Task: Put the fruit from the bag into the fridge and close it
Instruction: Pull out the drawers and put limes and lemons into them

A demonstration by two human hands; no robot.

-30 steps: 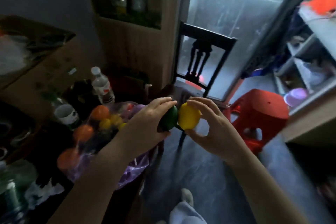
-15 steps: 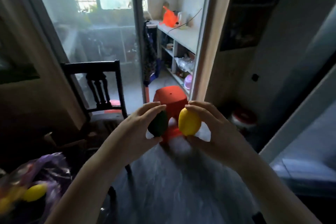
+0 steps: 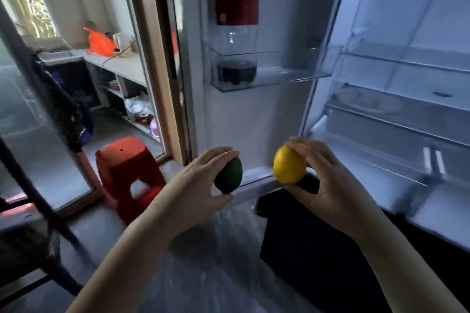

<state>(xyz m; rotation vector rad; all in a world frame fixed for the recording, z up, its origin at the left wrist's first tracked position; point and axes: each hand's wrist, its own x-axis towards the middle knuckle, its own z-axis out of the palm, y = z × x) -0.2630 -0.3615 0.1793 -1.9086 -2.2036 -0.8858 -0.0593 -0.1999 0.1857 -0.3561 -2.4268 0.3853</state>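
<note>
Left hand (image 3: 201, 180) grips green fruit (image 3: 229, 175), right hand (image 3: 328, 180) grips lemon (image 3: 288, 165), before open fridge (image 3: 396, 99).

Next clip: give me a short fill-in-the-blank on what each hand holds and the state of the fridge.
1. The left hand holds a dark ____ fruit.
2. The right hand holds a ____ fruit.
3. The fridge door stands ____.
4. A bottle with a ____ label stands in the door shelf.

Missing words: green; yellow; open; red
</note>
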